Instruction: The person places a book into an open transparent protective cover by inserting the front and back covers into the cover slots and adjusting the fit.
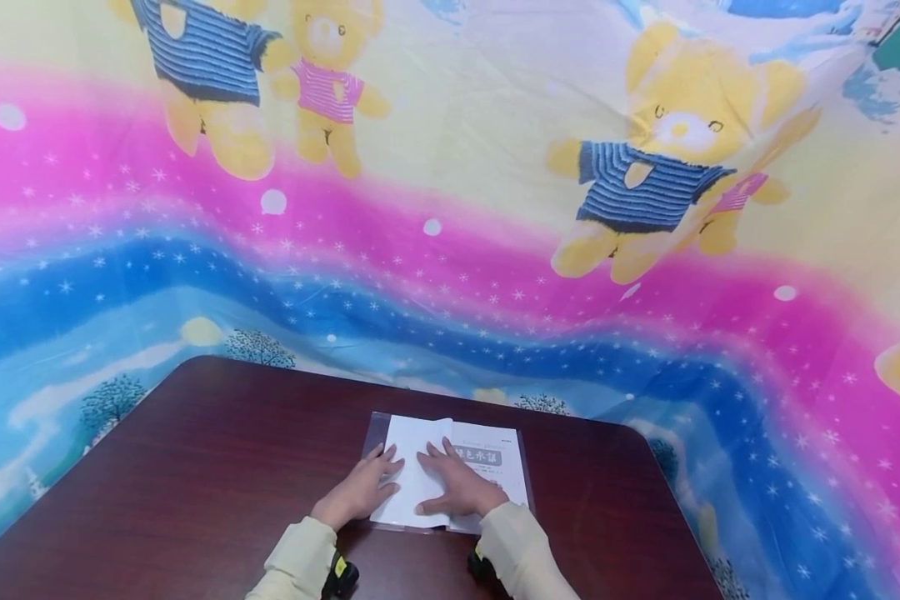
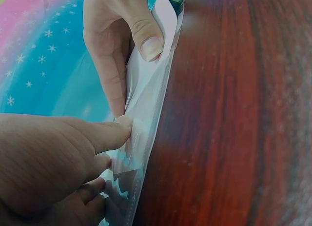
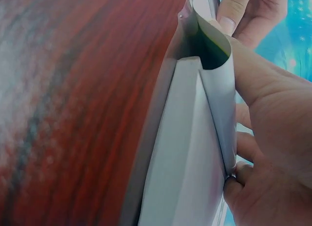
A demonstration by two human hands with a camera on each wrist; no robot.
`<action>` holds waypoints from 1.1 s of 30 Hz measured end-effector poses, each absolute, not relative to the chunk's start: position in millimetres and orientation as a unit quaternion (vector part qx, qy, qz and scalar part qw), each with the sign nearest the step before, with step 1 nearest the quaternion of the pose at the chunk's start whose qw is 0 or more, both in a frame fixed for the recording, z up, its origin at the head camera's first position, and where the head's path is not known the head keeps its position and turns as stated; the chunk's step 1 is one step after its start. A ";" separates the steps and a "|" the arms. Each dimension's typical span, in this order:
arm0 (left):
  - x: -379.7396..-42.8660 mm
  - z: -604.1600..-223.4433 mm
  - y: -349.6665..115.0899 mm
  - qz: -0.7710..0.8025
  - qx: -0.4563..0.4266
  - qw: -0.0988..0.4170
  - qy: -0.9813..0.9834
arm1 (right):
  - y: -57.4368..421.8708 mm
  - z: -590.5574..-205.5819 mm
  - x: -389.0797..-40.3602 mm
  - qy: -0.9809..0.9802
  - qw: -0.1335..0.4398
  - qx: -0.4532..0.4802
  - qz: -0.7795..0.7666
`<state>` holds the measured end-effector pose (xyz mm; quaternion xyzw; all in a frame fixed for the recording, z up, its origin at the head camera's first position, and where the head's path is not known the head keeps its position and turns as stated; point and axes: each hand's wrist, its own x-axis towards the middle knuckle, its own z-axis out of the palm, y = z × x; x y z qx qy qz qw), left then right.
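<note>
An open book with white pages lies on the table, its cover inside a clear plastic sleeve that sticks out past the left edge. My left hand rests on the left side of the book, fingers spread, its thumb touching the white sheet. Near the middle fold, my right hand presses down with extended fingers, partly covering the grey printed title on the right page. From the right wrist side, the thick page block shows, with the white cover flap bulging away from it in a curve.
The dark red-brown wooden table extends around the book on all sides. Behind it hangs a cloth backdrop with bears and snowflakes. A black band device is strapped at the left wrist, another at the right.
</note>
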<state>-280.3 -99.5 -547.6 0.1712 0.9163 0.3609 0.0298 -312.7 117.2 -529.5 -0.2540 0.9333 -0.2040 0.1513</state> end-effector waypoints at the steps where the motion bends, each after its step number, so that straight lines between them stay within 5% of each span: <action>1: -280.3 -548.0 -99.7 0.360 0.172 0.029 0.916 | 116.8 -529.6 -312.6 0.933 0.151 -0.255 -0.203; 33: -282.8 -545.3 -103.3 0.349 0.190 0.031 0.917 | 124.7 -519.3 -313.7 0.927 0.132 -0.272 -0.223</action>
